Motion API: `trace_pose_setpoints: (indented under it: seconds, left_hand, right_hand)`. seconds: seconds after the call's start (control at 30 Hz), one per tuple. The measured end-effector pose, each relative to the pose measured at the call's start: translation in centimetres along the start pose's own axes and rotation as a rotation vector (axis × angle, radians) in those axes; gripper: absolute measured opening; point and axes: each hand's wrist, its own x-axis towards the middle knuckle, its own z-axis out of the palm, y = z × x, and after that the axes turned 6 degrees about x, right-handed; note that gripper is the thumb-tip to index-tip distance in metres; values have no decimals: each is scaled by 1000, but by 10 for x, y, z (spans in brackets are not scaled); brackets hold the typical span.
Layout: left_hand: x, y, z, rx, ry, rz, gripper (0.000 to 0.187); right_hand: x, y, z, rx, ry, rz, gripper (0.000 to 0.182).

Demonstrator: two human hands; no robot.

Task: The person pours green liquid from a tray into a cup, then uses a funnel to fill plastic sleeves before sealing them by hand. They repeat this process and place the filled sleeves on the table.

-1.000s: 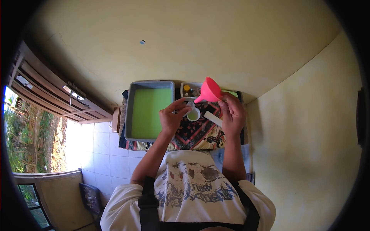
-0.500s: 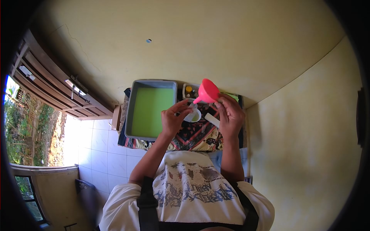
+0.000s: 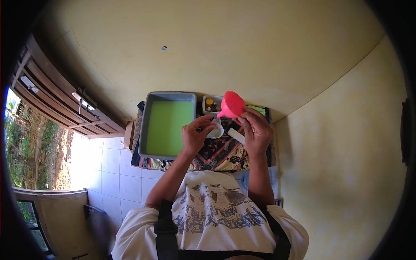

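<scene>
- On a small table draped with a dark patterned cloth, the work is seen from above, with the person's printed white shirt filling the lower part of the view.
- A pink plastic funnel is held by the right hand; the fingers are closed on its narrow spout end, and the wide mouth is tilted up and away toward the wall.
- The funnel's spout is pointed down toward a small white round cup of pale green liquid, which sits on the cloth between the two hands.
- The left hand is curled at the cup's left side, fingertips at its rim — whether something small is pinched between them cannot be told, as the spot is too small to read.
- A large grey rectangular tray filled with green liquid is set just left of the left hand, near the wall.
- A small white tray holding little bottles, one with a yellow cap, is partly hidden behind the funnel.
- A flat white oblong piece is laid on the cloth just below the right hand's fingers — its nature cannot be made out.
</scene>
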Motion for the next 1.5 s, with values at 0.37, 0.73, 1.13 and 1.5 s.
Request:
trace_pose_setpoints:
  seconds: [0.37,0.73,1.13,1.5]
  left_hand:
    - [-1,-5,6,-58,36,-6,34]
    - [-4,-2,5,-43,2,-12,33]
    - [-5,-1,8,-62,7,-30,33]
    - [-8,0,11,-113,-25,-86,31]
  right_hand:
    - [-2,-8,-4,-29,10,-49,14]
    - [-4,-15,-6,-35,-9,-121,14]
    - [-9,-14,-10,-37,-29,-165,18]
    - [-14,-13,-15,-22,-96,-189,22]
